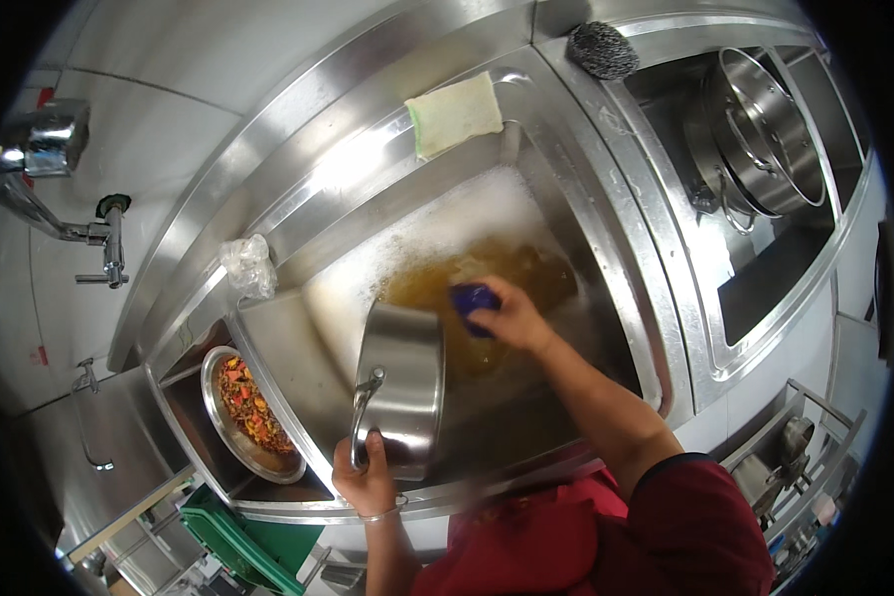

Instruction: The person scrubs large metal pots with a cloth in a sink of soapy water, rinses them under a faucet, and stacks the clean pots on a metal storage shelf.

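Note:
My left hand [363, 472] grips the loop handle of a stainless steel pot [402, 380], which is tipped on its side over the sink's near left part. In my right hand [518, 316] is a dark blue scrubbing pad [475, 307], just right of the pot and above the water. Brownish, foamy water [425, 287] covers the bottom of the large steel sink [588, 216]. The inside of the pot faces away from me and is hidden.
A pale cloth [458, 115] hangs over the far rim, with a steel wool scrubber [603, 51] to its right. Steel pots [767, 134] stand in the right basin. At left are a crumpled plastic bag [249, 264], a colander of food scraps [257, 413] and a green bin [242, 544].

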